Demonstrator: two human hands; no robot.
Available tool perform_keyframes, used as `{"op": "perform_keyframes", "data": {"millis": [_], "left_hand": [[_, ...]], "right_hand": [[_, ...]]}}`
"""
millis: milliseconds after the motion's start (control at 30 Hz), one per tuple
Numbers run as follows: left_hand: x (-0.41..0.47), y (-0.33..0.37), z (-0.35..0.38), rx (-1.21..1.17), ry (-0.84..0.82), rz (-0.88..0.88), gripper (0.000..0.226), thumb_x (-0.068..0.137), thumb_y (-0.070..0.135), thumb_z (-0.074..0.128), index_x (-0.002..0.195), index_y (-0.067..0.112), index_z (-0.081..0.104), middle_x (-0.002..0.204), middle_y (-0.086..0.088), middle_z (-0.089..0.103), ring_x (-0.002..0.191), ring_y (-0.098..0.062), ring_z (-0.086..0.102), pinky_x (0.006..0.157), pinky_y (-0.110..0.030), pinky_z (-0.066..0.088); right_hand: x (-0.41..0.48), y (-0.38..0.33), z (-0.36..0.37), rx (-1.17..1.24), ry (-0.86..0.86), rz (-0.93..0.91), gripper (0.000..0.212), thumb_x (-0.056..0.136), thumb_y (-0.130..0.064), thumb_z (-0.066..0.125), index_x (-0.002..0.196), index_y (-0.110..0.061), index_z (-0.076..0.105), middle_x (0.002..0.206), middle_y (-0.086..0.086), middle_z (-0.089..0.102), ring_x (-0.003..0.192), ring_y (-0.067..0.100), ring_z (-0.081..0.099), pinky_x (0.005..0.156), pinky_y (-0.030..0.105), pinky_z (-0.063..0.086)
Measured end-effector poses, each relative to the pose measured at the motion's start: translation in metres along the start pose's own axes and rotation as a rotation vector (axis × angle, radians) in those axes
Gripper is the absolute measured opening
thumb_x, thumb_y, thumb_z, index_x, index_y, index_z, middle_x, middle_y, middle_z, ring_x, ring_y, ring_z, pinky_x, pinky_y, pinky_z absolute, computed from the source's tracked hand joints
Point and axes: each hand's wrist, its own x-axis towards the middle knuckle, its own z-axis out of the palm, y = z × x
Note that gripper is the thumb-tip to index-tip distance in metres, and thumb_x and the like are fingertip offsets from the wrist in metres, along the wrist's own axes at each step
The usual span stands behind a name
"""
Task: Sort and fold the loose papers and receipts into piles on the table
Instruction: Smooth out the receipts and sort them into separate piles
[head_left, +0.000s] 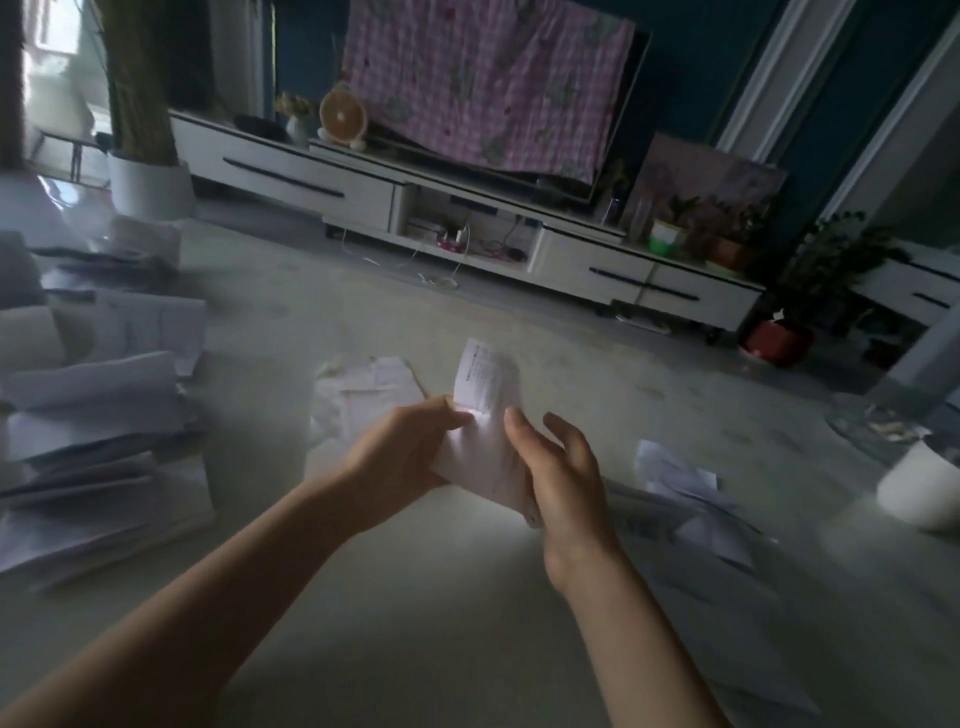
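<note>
A narrow white receipt (485, 395) with printed lines is held up over the middle of the pale table (415, 597). My left hand (400, 452) pinches its lower left side between thumb and fingers. My right hand (558, 467) holds the right edge, thumb against the paper, other fingers loosely spread. The receipt's lower part curls down between both hands. A small pile of pinkish receipts (369, 395) lies just behind my hands. A big stack of folded sheets (98, 447) sits at the left. Loose papers (691, 499) lie at the right.
A white bowl (919, 488) stands at the right table edge, with a glass dish (878, 426) behind it. Beyond the table are a white TV cabinet (467, 228), a cloth-covered screen (488, 83) and potted plants (810, 291).
</note>
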Motion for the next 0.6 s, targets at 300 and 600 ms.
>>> {"op": "perform_keyframes", "data": {"millis": [300, 600], "left_hand": [[-0.011, -0.011, 0.019, -0.037, -0.043, 0.113, 0.024, 0.080, 0.015, 0.057, 0.102, 0.006, 0.053, 0.102, -0.012, 0.059, 0.090, -0.022, 0.056, 0.082, -0.034, 0.045], [-0.014, -0.015, 0.020, 0.260, 0.214, 0.134, 0.043, 0.063, 0.037, 0.070, 0.103, 0.024, 0.060, 0.110, -0.001, 0.065, 0.103, -0.014, 0.061, 0.098, -0.036, 0.043]], "right_hand": [[-0.008, -0.016, -0.018, 0.124, -0.170, 0.087, 0.071, 0.056, -0.065, 0.067, 0.105, -0.014, 0.069, 0.101, 0.007, 0.072, 0.096, 0.026, 0.067, 0.089, 0.044, 0.052], [-0.012, -0.023, -0.044, 0.302, -0.069, -0.041, 0.028, 0.084, 0.003, 0.058, 0.111, -0.002, 0.063, 0.099, 0.011, 0.070, 0.083, 0.019, 0.066, 0.070, 0.025, 0.054]]}}
